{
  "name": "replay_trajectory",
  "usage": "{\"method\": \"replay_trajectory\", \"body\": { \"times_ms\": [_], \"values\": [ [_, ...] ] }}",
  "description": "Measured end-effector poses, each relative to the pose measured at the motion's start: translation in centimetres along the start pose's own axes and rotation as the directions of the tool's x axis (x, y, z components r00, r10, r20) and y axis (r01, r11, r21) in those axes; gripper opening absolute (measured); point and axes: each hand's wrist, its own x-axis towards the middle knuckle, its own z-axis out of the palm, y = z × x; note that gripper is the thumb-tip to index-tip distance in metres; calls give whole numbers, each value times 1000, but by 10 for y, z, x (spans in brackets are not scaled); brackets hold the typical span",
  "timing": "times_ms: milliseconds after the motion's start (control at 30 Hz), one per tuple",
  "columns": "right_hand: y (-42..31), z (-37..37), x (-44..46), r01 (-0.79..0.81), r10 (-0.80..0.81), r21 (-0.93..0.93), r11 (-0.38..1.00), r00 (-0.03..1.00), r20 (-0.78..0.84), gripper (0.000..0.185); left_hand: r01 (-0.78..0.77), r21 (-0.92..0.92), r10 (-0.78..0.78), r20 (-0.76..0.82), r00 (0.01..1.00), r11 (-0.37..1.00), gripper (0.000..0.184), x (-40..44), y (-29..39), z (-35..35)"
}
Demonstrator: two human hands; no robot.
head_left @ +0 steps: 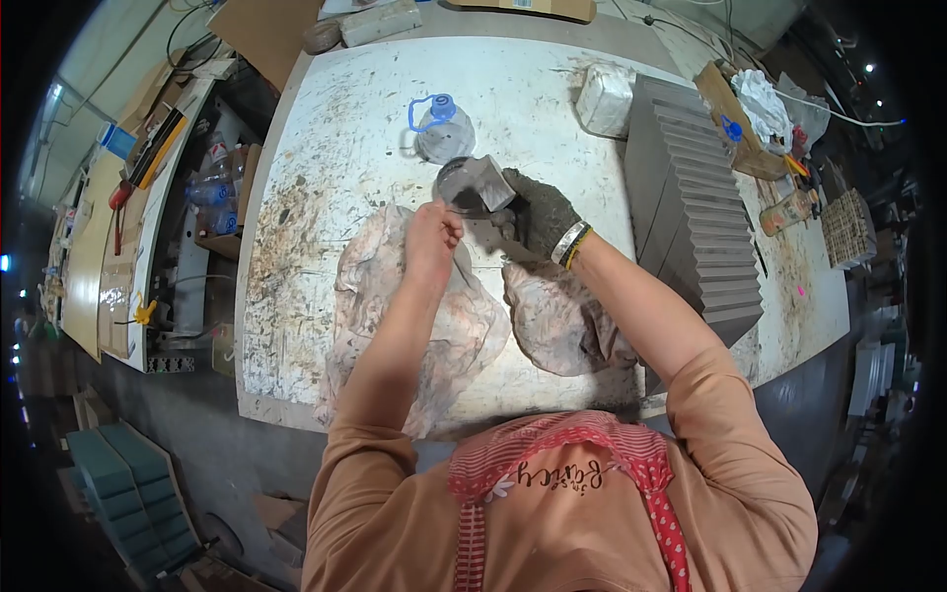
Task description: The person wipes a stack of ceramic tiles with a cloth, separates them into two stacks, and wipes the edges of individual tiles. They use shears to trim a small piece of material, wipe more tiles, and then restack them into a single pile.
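My right hand [546, 212], in a dark knitted glove, grips a grey block-like piece [490, 184] with a smooth face. The piece is tilted above a dark round container [451, 184], partly hidden by it. My bare left hand [432, 242] is closed, fingers curled, just below the container; whatever it holds, if anything, is hidden. Behind the container stands a cut-off clear plastic bottle top [446, 136] with a blue cap and handle. A crumpled, stained cloth [434, 326] lies under my left forearm. Another stained cloth bundle [557, 321] rests beneath my right wrist.
A tall stack of grey ridged slabs [691, 197] stands on the stained white table [296, 237] at right, beside a white wrapped block [605, 100]. A shelf with plastic bottles [212, 187] is at left. Green boxes [133, 493] sit on the floor.
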Motion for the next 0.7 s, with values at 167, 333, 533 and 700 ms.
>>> {"method": "replay_trajectory", "body": {
  "times_ms": [167,333,533,700],
  "values": [
    [4,-7,7,41,-41,-21,999,999,31,36,-82,-96,81,-19,997,992,18,-2,1,3],
    [5,8,-5,-38,34,95,995,998,49,36,-65,-50,61,-84,995,997,20,6,-1,-1],
    [8,0,3,6,-10,35,999,994,112,35,-37,28,38,-31,999,999,20,-1,3,4],
    [3,7,-10,-22,21,21,1000,999,42,36,-65,-125,62,-25,998,990,20,4,3,-5]
  ]
}}
